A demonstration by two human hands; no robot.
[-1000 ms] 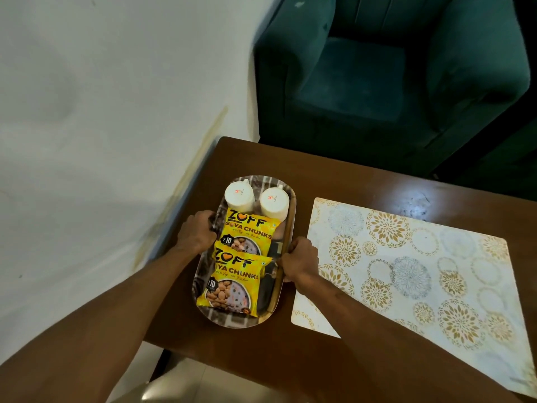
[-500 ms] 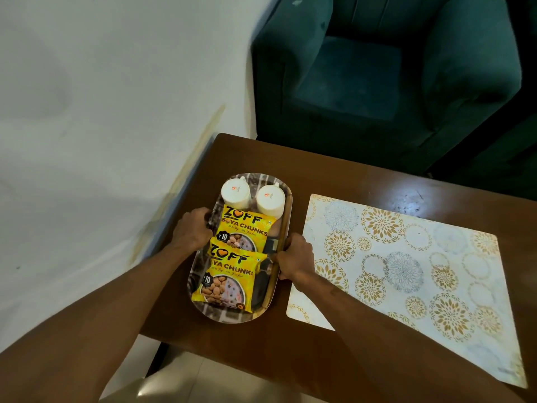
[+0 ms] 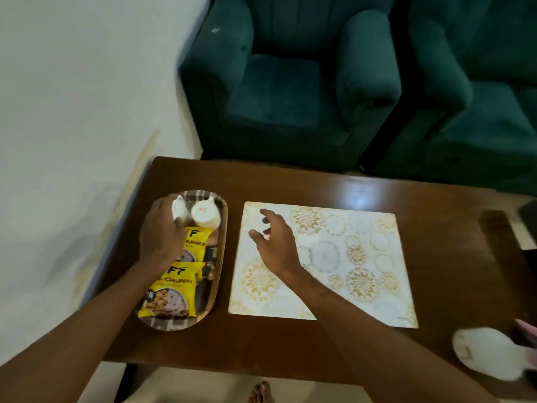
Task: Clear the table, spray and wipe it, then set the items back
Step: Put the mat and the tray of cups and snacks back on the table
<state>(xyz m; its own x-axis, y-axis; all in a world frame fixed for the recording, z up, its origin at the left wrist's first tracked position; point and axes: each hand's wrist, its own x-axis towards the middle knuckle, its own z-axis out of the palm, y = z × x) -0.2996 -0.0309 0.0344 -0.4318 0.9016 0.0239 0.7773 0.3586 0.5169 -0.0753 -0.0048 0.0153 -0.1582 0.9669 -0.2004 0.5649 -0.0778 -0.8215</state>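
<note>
A brown wooden surface (image 3: 363,187) stands in front of two dark green armchairs (image 3: 287,82), with a pale wall to its left. On the left part of the surface lies an oval tray (image 3: 216,289) holding two white cups (image 3: 205,215) at its far end and two yellow snack packets (image 3: 171,292) stacked lengthwise toward the near end. The left hand (image 3: 162,234) reaches over the tray and its fingers rest against the left-hand cup; whether they actually close around it cannot be told, since the hand covers most of it. The right hand (image 3: 274,242) hovers over the left part of a floral placemat (image 3: 348,257), fingers spread wide and holding nothing. The placemat lies flat just right of the tray, apart from it. At the near right corner of the surface sits a white plate (image 3: 488,350), partly cut by the frame edge. A bare foot (image 3: 261,392) shows on the floor below the near edge.
</note>
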